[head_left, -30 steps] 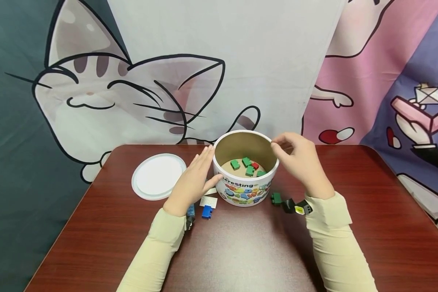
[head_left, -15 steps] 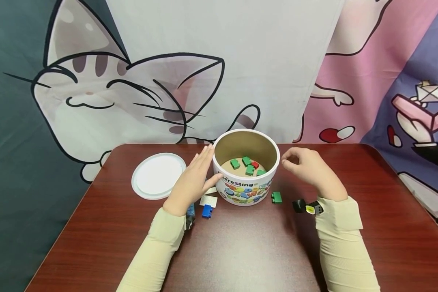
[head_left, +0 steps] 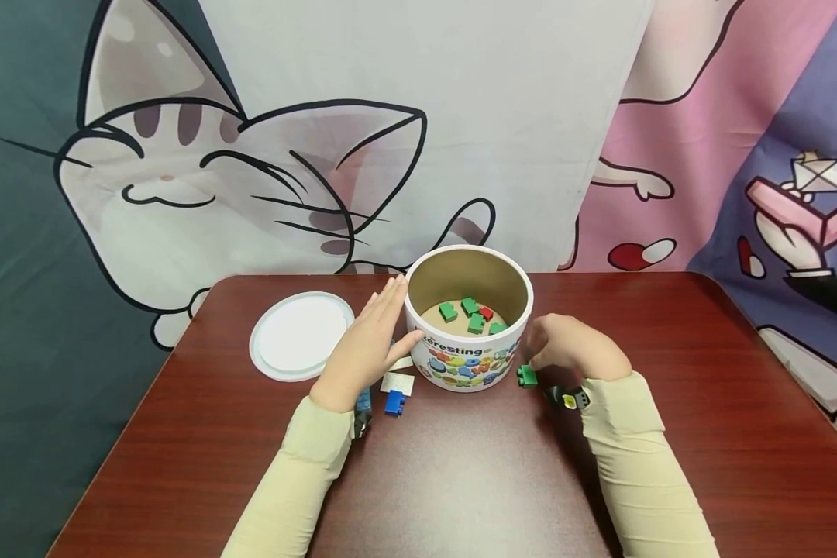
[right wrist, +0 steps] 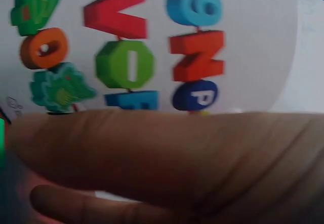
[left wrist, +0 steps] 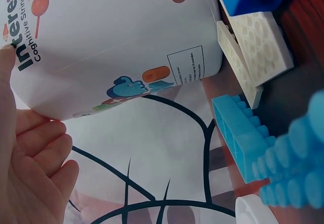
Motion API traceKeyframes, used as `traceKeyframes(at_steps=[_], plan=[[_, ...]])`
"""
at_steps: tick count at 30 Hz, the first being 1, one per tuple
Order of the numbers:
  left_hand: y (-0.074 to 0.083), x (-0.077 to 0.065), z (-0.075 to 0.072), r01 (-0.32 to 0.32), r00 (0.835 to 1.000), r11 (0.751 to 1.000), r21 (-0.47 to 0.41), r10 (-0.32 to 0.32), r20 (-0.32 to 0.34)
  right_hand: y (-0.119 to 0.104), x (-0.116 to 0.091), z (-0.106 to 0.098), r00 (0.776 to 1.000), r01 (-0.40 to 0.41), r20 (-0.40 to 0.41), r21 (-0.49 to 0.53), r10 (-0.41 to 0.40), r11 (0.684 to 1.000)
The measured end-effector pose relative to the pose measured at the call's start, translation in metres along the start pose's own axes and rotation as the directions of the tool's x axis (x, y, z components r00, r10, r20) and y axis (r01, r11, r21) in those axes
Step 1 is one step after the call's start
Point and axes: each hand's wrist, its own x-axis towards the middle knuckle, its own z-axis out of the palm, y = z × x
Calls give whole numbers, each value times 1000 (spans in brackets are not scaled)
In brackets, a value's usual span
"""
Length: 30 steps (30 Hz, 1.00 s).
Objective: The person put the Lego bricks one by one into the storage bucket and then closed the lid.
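Observation:
A white round bucket (head_left: 460, 368) with colourful printing stands uncovered near the table's far edge. Several green blocks (head_left: 448, 311) and a red one (head_left: 486, 313) lie on its floor. My left hand (head_left: 363, 349) rests with straight fingers against the bucket's left side; the left wrist view has its fingers (left wrist: 48, 138) along the printed wall. Low at the bucket's right side, my right hand (head_left: 577, 346) has its thumb and fingers bent, their tips right beside a green toy block (head_left: 526, 377) on the table. That block barely enters the right wrist view, just past the thumb (right wrist: 101, 143).
The round white lid (head_left: 300, 337) lies left of the bucket. Between left forearm and bucket are a dark blue block (head_left: 394, 403), pale flat studded plates (head_left: 397, 383) and light blue blocks (left wrist: 243, 135). A printed cloth (head_left: 516, 101) hangs behind the table (head_left: 453, 496).
My right hand first drew away from the bucket's rim to the right, then came down beside the green block on the table. The left hand has stayed against the bucket.

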Motion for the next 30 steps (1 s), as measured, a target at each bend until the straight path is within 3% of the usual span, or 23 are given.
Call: traceKeyframes(at_steps=[7, 16, 23, 30], plan=[[-2, 0, 0, -5, 1000, 1000, -2, 5, -4, -7, 2, 11, 993, 75, 92, -67, -69, 995], [-1, 1, 0, -26, 999, 1000, 1, 26, -20, -9, 4, 18, 997, -46, 51, -107, 52, 993], [-1, 1, -1, 0, 1000, 1000, -2, 0, -1, -8, 5, 18, 996, -76, 44, -96, 80, 993], [-1, 0, 0, -5, 1000, 1000, 1, 5, -1, -7, 6, 17, 997, -57, 49, -120, 63, 991]])
